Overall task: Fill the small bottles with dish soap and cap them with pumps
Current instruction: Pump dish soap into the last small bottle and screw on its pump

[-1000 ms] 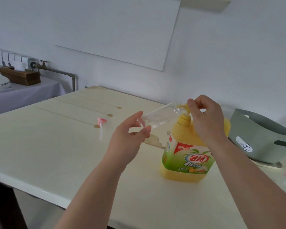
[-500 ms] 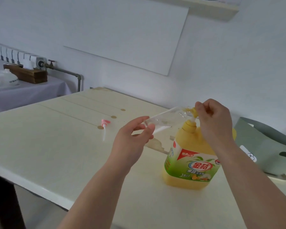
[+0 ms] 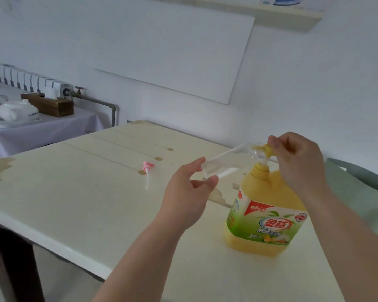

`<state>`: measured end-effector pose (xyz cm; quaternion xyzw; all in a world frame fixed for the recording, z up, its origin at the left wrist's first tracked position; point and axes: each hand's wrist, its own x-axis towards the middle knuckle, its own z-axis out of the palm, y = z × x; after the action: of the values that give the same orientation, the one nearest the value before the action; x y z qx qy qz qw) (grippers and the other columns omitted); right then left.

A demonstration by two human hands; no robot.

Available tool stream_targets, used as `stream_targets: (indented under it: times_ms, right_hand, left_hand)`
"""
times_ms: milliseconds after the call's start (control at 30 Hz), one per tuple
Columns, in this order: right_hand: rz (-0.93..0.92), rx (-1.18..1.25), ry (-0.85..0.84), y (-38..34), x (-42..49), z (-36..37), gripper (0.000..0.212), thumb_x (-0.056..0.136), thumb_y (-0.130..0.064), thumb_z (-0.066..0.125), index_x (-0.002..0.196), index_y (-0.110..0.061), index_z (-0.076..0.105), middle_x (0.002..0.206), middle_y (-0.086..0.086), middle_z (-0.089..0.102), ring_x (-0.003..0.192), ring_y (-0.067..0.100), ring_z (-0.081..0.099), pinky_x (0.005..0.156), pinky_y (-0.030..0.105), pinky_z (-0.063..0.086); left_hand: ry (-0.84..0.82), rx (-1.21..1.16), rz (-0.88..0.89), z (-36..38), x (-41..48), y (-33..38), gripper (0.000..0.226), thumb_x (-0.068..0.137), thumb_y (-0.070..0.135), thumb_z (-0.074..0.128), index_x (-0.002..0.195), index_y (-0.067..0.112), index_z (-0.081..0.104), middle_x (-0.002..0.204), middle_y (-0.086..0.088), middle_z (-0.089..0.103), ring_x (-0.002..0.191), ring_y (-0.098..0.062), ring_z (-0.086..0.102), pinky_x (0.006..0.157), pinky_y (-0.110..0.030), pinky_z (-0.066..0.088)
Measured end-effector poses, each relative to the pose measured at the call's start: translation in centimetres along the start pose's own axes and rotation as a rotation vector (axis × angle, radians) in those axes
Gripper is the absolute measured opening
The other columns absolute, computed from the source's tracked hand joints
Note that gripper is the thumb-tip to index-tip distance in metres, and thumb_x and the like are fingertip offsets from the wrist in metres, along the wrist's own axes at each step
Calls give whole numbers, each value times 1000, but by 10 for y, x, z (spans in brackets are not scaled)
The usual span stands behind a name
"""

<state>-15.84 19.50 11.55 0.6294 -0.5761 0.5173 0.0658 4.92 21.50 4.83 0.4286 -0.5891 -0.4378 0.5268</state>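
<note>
Gripped tilted small bottle (image 3: 225,163) in left hand (image 3: 188,197) at frame centre; pinched pump head (image 3: 267,149) of dish soap jug (image 3: 268,214) with right hand (image 3: 299,162).

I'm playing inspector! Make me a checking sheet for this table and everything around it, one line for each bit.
Surface: cream table, with worn patches at its left edge and near the jug.
Job's things: the clear small bottle is tilted, its mouth at the yellow pump head of the dish soap jug. A pink pump lies loose on the table.
Clutter: a grey-green basket at the right.
Hands: the left hand holds the small bottle by its base. The right hand grips the pump head.
Cables: nothing seen.
Surroundings: white wall, shelf, radiator, and a side table with a teapot and a wooden box.
</note>
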Motion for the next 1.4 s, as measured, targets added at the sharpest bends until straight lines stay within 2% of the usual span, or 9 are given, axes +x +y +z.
stream_targets:
  times_ms: [100,167,233,367,600,800,1000,1233,1400]
  right_hand:
    - [28,29,2,5,-3,4,36,94,-29,57,63,-13,48,52,-6,45,52,3,42,49,10,31]
    - [42,39,20,7,-7,10,37,94,-27,56,61,-15,44,52,-9,46,52,4,41,50,12,30]
    - [48,18,32,9,-9,12,35,94,-28,55,64,-13,46,57,-6,48,56,7,42,55,18,34]
    - [48,-8,52,9,-12,13,35,95,-31,54,64,-18,45,56,-8,47,57,8,44,57,26,34]
    - [33,26,-16,0,-1,1,31,95,-36,54,77,-13,63,66,-7,60,70,13,58,62,21,39]
    - [47,-10,-40,7,0,3,33,95,-33,55,67,-17,53,58,-10,55,58,4,50,52,11,33]
    - [37,-34,-6,11,-10,12,36,97,-36,50,63,-24,41,60,-6,50,59,7,45,60,30,35]
    - [49,18,7,2,-3,3,29,94,-36,56,72,-17,59,64,-8,59,66,11,57,59,25,38]
    - [32,-39,-20,1,0,0,30,93,-37,55,71,-17,57,63,-9,58,60,8,53,57,26,36]
  left_hand:
    - [30,-19,24,4,2,0,42,91,26,61,131,33,50,103,10,67,70,13,60,63,1,40]
    - [60,-70,39,7,4,-3,37,91,23,60,124,38,52,108,11,60,76,0,67,78,-14,51]
    - [79,-93,47,10,5,-5,30,92,21,60,110,43,53,104,12,58,77,-7,69,85,-32,55]
    - [98,-107,45,13,6,-5,24,92,20,59,97,43,55,98,13,60,78,-10,70,89,-44,53]
    - [93,-153,55,11,6,-3,22,89,19,63,101,36,58,95,13,63,78,-9,70,90,-44,53]
    - [103,-166,72,16,7,-7,24,86,19,65,94,41,57,95,14,60,75,-9,66,86,-41,53]
    - [119,-158,46,21,9,-11,30,86,20,67,99,44,55,102,6,63,79,-11,66,90,-41,53]
    - [110,-145,71,21,9,-5,28,86,21,66,99,43,55,104,3,62,87,-19,67,92,-44,52]
    - [111,-143,74,22,10,-4,27,87,21,66,97,44,55,105,3,62,86,-20,67,92,-45,52]
